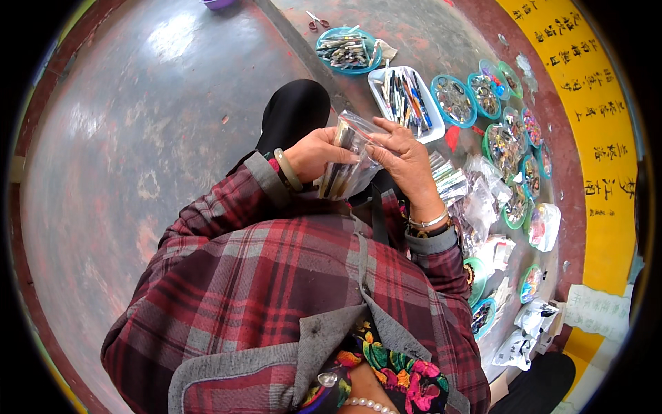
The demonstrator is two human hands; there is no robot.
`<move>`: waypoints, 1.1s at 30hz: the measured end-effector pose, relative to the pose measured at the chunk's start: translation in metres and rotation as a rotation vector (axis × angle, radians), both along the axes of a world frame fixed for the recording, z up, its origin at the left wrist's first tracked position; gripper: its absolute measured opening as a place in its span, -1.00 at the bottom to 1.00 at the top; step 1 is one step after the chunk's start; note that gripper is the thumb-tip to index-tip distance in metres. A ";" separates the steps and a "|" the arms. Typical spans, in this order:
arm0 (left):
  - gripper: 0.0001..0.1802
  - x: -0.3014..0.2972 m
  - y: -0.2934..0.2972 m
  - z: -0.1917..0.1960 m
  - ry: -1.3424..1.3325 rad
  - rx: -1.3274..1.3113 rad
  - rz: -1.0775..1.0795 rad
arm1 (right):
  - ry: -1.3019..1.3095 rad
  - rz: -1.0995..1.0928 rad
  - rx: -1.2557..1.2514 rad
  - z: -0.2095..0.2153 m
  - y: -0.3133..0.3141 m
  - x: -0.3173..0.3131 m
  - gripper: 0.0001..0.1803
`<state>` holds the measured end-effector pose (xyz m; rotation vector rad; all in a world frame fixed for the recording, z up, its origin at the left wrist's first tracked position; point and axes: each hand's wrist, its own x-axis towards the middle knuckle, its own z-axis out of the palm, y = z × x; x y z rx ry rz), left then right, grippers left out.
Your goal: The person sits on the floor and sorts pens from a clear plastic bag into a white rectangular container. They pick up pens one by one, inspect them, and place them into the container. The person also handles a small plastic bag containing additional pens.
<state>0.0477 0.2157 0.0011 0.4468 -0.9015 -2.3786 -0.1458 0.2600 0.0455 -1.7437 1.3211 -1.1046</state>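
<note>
A clear plastic zip bag [343, 181] is held up in front of my chest. Slim dark and tan stick-like items, probably pens, show through its film. My left hand [310, 155] grips the bag from its left side, thumb across the front. On the opposite side my right hand [408, 160] pinches the bag's edge between thumb and fingers. Just beyond the right hand stands a white basket [438, 131] of pens [407, 100], apart from the bag.
Farther off are a blue round basket [376, 61] full of pens and red-handled scissors [318, 22]. Several small round baskets of trinkets [452, 100] line the right, with loose plastic bags [479, 207] nearer me. A yellow banner [600, 90] borders the far right. Grey floor [131, 138] spreads leftward.
</note>
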 end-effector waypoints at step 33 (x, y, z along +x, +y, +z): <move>-0.73 -0.012 -0.091 -0.013 -0.226 -0.103 0.351 | 0.957 -0.248 0.245 -0.255 -0.076 -0.124 -0.81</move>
